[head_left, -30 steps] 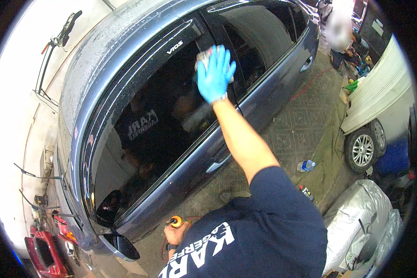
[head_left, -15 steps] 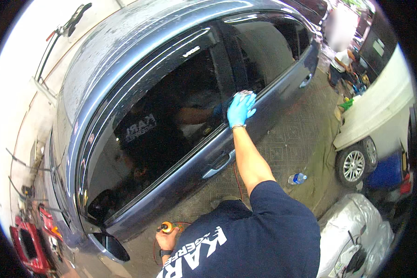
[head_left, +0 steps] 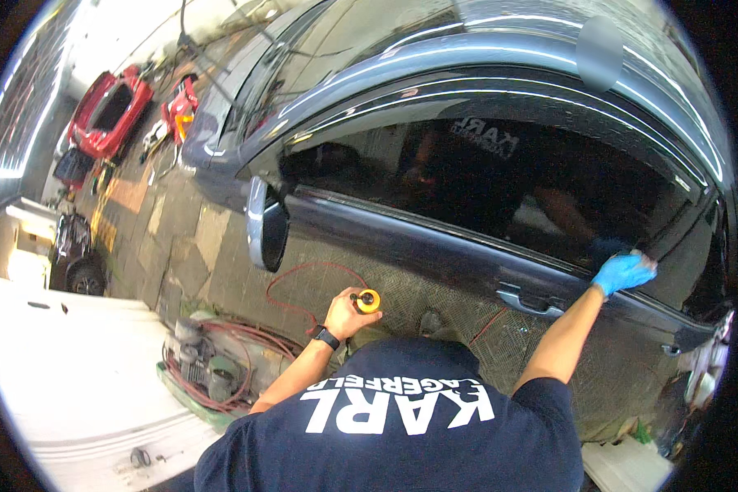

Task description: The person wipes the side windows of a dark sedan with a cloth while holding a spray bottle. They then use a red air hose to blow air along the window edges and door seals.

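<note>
In my left hand (head_left: 342, 313), bare and closed, is a small rounded yellow-orange bottle (head_left: 369, 301) with black parts at its top; its exact kind is unclear. It is held beside the car door, away from the bodywork. My right hand (head_left: 623, 272) wears a blue glove and reaches to the lower rear part of the dark front side window (head_left: 435, 176). Under its fingertips shows a bit of pale, pinkish-grey cloth (head_left: 649, 266), mostly hidden. The dark blue-grey car (head_left: 435, 246) has a door handle (head_left: 531, 300) just below that arm.
The side mirror (head_left: 267, 225) juts out at the left. A red hose (head_left: 291, 266) loops on the patterned floor, near a machine with coiled hose (head_left: 213, 361). Red car body parts (head_left: 111, 111) stand at the far left. A white panel (head_left: 49, 353) lies at the lower left.
My view has swung left toward the car's front. The left hand with its yellow-orange bottle shows more fully. My gloved right hand remains at the window's rear lower area.
</note>
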`<state>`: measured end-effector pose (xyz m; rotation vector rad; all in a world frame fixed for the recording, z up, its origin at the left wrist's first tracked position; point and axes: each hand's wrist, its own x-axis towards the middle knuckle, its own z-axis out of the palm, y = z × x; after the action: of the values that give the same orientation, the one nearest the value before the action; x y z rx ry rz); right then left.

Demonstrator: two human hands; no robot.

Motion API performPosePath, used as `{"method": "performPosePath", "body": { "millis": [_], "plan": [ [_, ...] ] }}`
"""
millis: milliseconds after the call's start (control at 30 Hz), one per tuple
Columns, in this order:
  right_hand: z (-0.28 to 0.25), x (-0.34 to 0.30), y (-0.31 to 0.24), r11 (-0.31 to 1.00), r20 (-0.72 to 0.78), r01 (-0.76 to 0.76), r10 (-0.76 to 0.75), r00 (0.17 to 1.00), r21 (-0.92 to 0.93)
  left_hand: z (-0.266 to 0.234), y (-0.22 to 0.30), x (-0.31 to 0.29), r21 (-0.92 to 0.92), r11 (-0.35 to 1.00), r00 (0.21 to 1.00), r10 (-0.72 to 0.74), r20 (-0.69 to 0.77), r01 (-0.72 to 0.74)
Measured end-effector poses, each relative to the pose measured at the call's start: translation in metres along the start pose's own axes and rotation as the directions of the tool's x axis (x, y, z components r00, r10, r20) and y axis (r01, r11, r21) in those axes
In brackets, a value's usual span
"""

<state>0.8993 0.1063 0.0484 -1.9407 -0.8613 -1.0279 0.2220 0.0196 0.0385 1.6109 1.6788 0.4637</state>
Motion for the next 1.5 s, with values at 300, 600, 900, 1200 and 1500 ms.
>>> {"method": "performPosePath", "body": {
  "millis": [300, 600, 900, 1200, 1500],
  "plan": [
    [-0.065, -0.128, -0.211, 0.272, 0.608, -0.687, 0.324, 0.724, 0.673, -0.064, -0.052, -0.020, 0.066, 0.996, 0.997, 0.064, 0.046, -0.067],
    [-0.156, -0.312, -0.535, -0.572, 0.764, -0.587, -0.632, -0.129, -0.572, -0.127, -0.113, -0.070, 0.053, 0.998, 0.987, -0.011, -0.158, 0.019],
    [-0.201, -0.404, -0.694, 0.079, 0.721, -0.756, -0.377, 0.581, 0.650, -0.161, -0.194, -0.146, 0.153, 0.952, 0.952, -0.233, -0.201, 0.265],
    [-0.200, -0.397, -0.655, 0.041, 0.523, -0.624, -0.590, 0.615, 0.780, -0.181, -0.192, -0.133, 0.078, 0.945, 0.939, -0.304, -0.159, 0.319],
    [-0.186, -0.420, -0.641, 0.233, 0.627, -0.653, -0.621, 0.470, 0.720, -0.184, -0.179, -0.106, 0.035, 0.970, 0.960, -0.234, -0.153, 0.242]
  ]
}}
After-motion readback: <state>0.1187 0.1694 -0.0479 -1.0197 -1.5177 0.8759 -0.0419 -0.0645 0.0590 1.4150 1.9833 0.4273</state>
